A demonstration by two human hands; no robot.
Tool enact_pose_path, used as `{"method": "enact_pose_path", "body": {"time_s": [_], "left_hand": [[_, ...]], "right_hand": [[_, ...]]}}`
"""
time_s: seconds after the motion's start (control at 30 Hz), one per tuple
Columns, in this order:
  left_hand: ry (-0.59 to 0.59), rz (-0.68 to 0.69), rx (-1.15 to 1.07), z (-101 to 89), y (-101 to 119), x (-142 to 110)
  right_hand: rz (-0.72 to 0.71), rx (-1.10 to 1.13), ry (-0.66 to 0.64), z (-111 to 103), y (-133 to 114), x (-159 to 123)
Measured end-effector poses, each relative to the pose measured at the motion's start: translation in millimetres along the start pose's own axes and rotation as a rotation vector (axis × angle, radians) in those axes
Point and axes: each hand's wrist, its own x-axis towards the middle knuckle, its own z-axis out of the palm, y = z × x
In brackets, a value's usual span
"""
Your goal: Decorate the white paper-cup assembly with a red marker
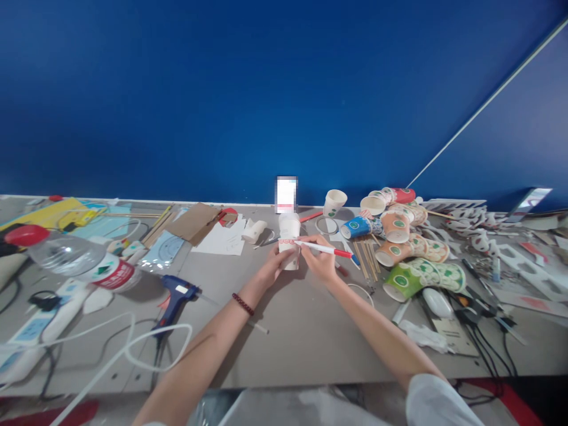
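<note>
My left hand [276, 264] is closed around the side of a white paper cup [290, 262] standing on the table in front of me. Red curved lines run around the cup's upper part. Between the fingers of my right hand [323, 263] is a white and red marker [331, 249] with a blue end. Its tip points left, at or very near the red lines; whether it touches I cannot tell. Right behind the held cup is another white cup-like piece [289, 223]; I cannot tell if the two are joined.
A phone [286, 195] leans upright at the blue wall. Several patterned paper cups [402, 281] lie to the right, near wooden sticks [367, 260]. One white cup [334, 203] stands behind. Leftward are a glue gun [175, 302], a plastic bottle [75, 260], cardboard [193, 222] and a white cable [129, 346].
</note>
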Motion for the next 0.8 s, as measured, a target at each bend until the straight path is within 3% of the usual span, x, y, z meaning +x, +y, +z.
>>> {"method": "enact_pose_path", "body": {"time_s": [0.27,0.8], "left_hand": [[-0.018,-0.008,-0.032,0.5,3.1,-2.6],[-0.053,0.012,-0.087,-6.0,0.8,3.7]], "right_hand": [[0.076,0.108,0.042,0.5,2.6,0.7],[-0.01,-0.016,0.001,-1.7,3.4,3.3]]}}
